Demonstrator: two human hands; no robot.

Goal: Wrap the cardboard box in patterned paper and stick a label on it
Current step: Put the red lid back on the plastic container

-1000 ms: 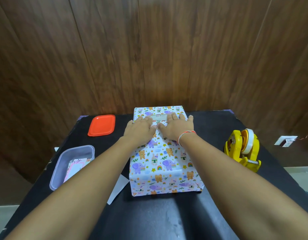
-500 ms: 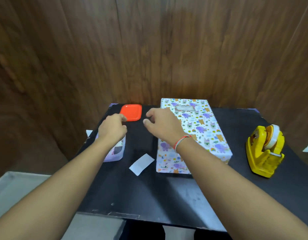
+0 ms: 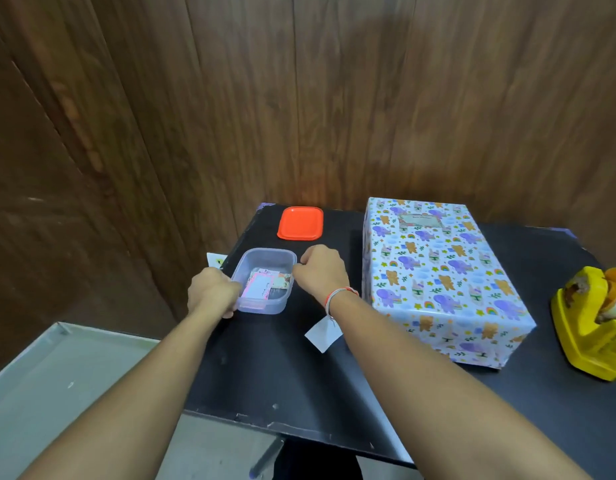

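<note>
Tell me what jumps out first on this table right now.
The wrapped box in animal-print paper dominates the right half of the black table, a label already on its far end. Left of it, both hands bracket the clear tub of stickers: left hand grips its near-left corner, right hand at its right rim. Orange lid lies behind; yellow tape dispenser far right.

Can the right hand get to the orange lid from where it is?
Probably yes. The right hand sits at the right rim of the clear plastic container, and the orange lid lies just beyond it on bare black table, with nothing between them.
</note>
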